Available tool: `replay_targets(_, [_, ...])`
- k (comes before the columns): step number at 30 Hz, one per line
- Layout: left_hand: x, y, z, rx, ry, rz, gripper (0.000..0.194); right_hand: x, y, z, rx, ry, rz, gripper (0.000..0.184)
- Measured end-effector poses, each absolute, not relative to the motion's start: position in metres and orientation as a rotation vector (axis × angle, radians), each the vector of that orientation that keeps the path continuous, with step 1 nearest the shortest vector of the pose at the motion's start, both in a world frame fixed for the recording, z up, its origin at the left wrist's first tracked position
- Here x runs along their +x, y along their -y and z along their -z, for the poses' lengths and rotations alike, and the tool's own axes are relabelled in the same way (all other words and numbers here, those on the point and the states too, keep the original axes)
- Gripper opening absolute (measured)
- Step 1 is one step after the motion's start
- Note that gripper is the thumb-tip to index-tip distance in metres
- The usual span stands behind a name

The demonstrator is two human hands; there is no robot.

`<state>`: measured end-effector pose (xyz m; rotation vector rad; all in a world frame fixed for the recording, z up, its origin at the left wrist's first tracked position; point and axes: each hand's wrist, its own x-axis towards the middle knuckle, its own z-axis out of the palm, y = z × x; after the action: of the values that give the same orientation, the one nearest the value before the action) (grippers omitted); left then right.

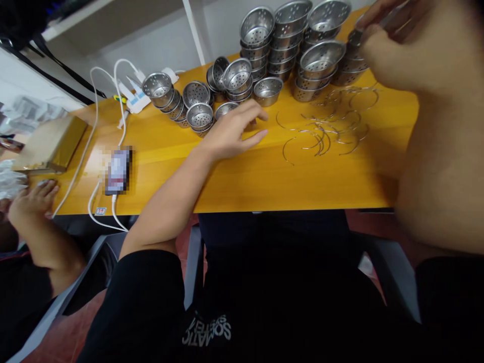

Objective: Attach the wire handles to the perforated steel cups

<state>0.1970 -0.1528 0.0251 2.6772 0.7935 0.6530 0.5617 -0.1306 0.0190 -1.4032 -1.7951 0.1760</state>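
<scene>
My left hand (240,128) hovers low over the table with its fingers apart and holds nothing. Just beyond its fingertips stands a single perforated metal cup (268,92). At the upper right, my right hand (401,48) curls its thumb and fingers around a perforated metal cup (354,38) on the rightmost stack; the hand partly hides it. Thin curved metal wires (321,136) lie scattered between my hands. Behind them rise tall stacks of perforated cups (257,30), with a shorter stack of cups (308,75) nearer the wires.
More cup stacks (158,88) stand to the left, beside a white power strip (138,101). A phone (118,171) with white cables lies on the yellow table (242,189). Far left are a cardboard box (53,146) and another person's hand (34,201).
</scene>
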Motion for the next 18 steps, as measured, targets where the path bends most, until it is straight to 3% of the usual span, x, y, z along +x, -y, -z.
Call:
replay_targets(5, [0.197,0.147,-0.011,2.661,-0.765,-0.546,0.022,0.571,0.103,0.008,-1.227,2.140,0.105,0.047])
replay_targets(11, [0.196,0.146,-0.013,2.630,-0.784,-0.549,0.023,0.534,0.107,0.006,-1.299,2.065,0.106,0.034])
replay_targets(18, [0.196,0.146,-0.013,2.613,-0.792,-0.562,0.023,0.518,0.118,-0.007,-1.360,2.011,0.007,0.032])
